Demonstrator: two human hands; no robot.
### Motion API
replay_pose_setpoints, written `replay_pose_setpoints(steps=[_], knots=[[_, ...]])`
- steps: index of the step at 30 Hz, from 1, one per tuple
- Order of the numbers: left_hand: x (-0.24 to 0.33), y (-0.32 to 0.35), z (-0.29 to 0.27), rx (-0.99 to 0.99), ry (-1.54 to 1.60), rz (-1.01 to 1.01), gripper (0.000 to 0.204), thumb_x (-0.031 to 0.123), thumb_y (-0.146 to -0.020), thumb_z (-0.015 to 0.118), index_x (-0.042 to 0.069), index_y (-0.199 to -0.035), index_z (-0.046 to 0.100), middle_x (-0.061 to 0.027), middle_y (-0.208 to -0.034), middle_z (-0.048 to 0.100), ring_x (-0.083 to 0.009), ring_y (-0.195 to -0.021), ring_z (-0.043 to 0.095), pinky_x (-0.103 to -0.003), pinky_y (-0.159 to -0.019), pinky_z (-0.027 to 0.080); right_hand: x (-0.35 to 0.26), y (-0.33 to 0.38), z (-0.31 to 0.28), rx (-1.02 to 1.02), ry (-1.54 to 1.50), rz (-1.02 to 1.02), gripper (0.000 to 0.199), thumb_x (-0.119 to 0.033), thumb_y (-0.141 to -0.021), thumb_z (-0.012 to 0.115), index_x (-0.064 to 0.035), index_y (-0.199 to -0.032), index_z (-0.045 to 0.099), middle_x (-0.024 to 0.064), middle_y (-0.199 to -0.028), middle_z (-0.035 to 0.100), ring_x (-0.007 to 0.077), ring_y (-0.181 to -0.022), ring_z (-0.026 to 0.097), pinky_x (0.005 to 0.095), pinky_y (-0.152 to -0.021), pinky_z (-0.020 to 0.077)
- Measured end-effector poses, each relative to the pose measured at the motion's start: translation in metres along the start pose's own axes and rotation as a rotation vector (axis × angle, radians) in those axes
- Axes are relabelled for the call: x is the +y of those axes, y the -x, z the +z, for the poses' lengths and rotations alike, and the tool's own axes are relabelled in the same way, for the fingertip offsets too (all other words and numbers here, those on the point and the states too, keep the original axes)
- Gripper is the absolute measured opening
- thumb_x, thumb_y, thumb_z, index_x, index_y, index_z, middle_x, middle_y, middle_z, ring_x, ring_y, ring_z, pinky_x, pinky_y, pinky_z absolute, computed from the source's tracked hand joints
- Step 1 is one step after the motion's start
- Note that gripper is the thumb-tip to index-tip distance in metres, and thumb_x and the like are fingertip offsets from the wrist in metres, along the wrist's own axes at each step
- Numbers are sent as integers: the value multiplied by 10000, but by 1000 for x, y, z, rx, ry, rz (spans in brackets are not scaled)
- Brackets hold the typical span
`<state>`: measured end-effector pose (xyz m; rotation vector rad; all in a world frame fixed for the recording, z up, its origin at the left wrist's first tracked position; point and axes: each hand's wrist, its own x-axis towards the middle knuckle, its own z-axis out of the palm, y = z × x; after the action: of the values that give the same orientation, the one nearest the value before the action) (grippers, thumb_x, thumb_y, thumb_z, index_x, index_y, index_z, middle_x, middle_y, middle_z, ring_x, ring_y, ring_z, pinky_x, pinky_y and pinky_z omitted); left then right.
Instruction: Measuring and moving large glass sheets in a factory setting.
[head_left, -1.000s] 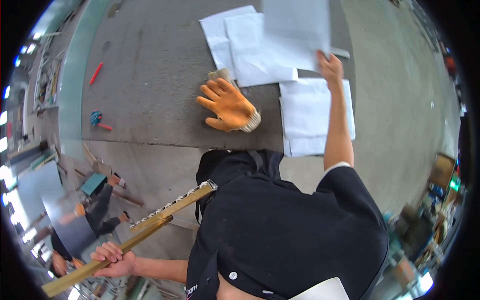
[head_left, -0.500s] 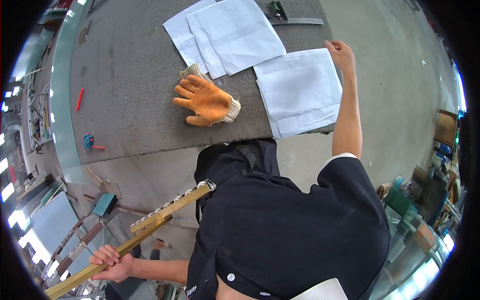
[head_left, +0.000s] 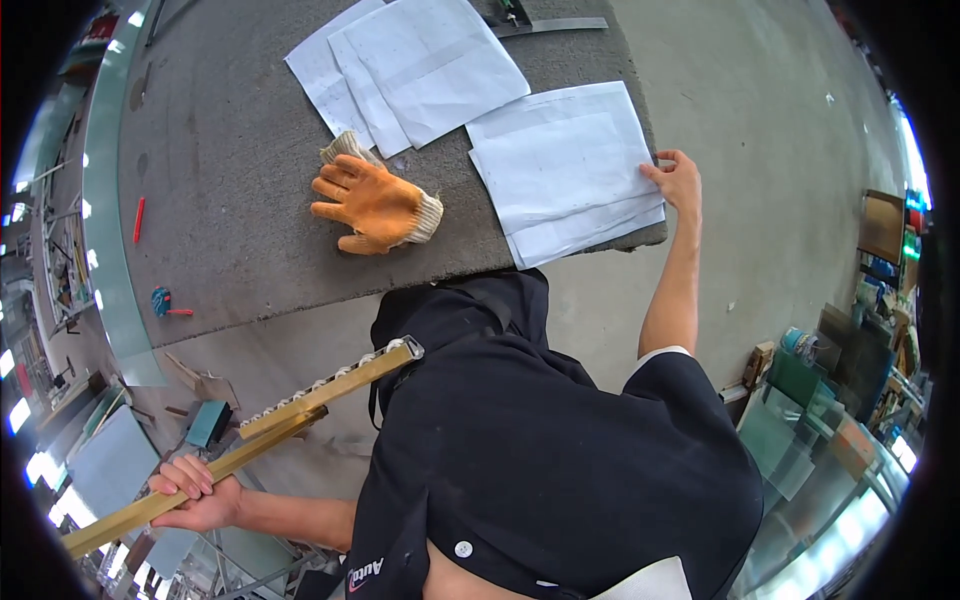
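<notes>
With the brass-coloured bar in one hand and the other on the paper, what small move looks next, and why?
Probably swing the bar up onto the table: the left hand grips it off to the side, while the right hand rests on the sheet's edge.

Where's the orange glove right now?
In the head view, the orange glove lies on the grey table, upper left of centre, just below the overlapping white sheets and left of the sheet under the right hand.
</notes>
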<state>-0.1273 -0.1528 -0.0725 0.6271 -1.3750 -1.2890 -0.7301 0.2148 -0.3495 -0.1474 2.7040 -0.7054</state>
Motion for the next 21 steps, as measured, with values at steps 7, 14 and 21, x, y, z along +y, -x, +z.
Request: replay_pose_setpoints(steps=[7, 14, 21], knots=[[-11, -14, 23, -20, 12, -14, 551, 615, -991, 394, 93, -832, 467, 21, -600, 350, -71, -487, 328, -195, -442, 255, 16, -15, -1, -114, -96, -3, 402, -220, -787, 811, -3, -1099, 681, 68, -834, 689, 151, -717, 640, 307, -674, 534], [-13, -35, 41, -35, -21, -18, 538, 607, -1005, 360, 105, -838, 459, 21, -596, 353, -69, -479, 324, -192, -441, 264, -8, 5, -46, -298, -390, 83, 232, -223, -945, 647, -6, -1025, 649, 8, -847, 637, 83, -717, 563, 266, -643, 503], [-20, -43, 56, -73, 17, -43, 541, 606, -980, 434, 86, -832, 473, 23, -601, 335, -73, -500, 335, -203, -453, 260, 15, 10, -58, -258, -485, 59, 199, -181, -946, 663, -18, -1055, 632, -7, -834, 640, 65, -677, 531, 233, -564, 437]])
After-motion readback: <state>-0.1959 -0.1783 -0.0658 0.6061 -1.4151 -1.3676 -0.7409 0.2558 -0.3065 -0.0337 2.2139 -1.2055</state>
